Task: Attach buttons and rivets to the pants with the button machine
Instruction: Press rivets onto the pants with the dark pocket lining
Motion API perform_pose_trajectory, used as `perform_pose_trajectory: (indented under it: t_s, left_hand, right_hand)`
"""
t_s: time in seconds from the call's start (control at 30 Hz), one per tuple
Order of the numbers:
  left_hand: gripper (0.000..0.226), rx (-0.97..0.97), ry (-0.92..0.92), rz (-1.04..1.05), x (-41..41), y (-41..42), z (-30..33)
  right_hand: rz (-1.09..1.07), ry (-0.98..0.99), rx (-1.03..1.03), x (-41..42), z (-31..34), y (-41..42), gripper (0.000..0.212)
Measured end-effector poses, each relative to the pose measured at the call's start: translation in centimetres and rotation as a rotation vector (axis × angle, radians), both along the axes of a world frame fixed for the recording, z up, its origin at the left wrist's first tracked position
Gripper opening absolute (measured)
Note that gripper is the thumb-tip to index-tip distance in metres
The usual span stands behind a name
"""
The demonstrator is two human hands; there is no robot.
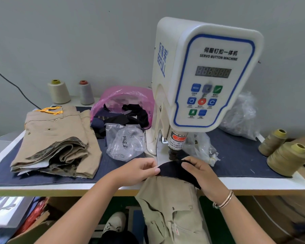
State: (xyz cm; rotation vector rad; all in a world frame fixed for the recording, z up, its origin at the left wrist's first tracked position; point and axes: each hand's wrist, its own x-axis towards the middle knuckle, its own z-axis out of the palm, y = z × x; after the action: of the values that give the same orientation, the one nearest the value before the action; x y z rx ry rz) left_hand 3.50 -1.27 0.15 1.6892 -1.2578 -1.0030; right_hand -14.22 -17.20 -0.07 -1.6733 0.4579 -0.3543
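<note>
- Head view: the left hand (136, 170) pinches one end of a dark fabric strip (176, 170), and the right hand (200, 175) grips its other end, thumb on top.
- The strip lies across the top edge of the khaki pants (171, 208), which hang over the front edge of the surface (253, 185), just below the white button machine (206, 76).
- A pink plastic bag (123, 97) holds dark fabric scraps.
- A clear plastic bag (125, 143) left of the machine holds small metal pieces.
- More clear bags (239, 115) lie behind and right of the machine; their contents cannot be made out.
- A folded stack of khaki pants (56, 143) rests on the left.
</note>
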Motion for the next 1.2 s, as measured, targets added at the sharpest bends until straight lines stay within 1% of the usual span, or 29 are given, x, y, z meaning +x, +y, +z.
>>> perform_pose_trajectory:
  t_s: [0.13, 0.2, 0.3, 0.43, 0.73, 0.97, 1.1, 1.13, 1.2]
  left_hand:
    - [0.022, -0.029, 0.084, 0.081, 0.0, -0.6, -0.4]
    - [0.024, -0.023, 0.124, 0.133, 0.0, -1.0, -0.8]
    - [0.022, -0.019, 0.168, 0.149, 0.1, -1.1, -1.2]
    - [0.018, -0.014, 0.222, 0.167, 0.2, -1.3, -1.4]
    - [0.02, -0.023, 0.216, 0.18, -0.1, -1.8, -1.7]
    - [0.016, -0.033, 0.26, 0.158, 0.1, -1.7, -1.9]
    - [0.02, -0.052, 0.271, 0.119, 0.0, -1.4, -1.7]
    - [0.02, -0.051, 0.268, 0.091, 0.0, -1.2, -1.6]
    - [0.017, -0.058, 0.264, 0.044, 0.0, -0.7, -1.7]
  right_hand:
    - [-0.102, -0.039, 0.158, 0.5, -0.9, -0.1, 0.021]
    - [-0.139, -0.044, 0.206, 0.6, -1.1, -0.2, 0.022]
    - [-0.155, -0.043, 0.256, 0.8, -1.1, -0.2, 0.022]
    - [-0.183, -0.038, 0.291, 0.8, -1.5, -0.5, 0.021]
    - [-0.284, -0.069, 0.36, 0.6, -2.0, -1.0, 0.021]
    - [-0.265, -0.079, 0.348, 0.5, -1.9, -0.8, 0.024]
    - [-0.25, -0.055, 0.341, 0.2, -1.7, -0.5, 0.018]
    - [-0.219, -0.055, 0.339, -0.2, -1.5, -0.4, 0.014]
    - [-0.08, -0.055, 0.331, -1.0, -1.0, 0.0, 0.008]
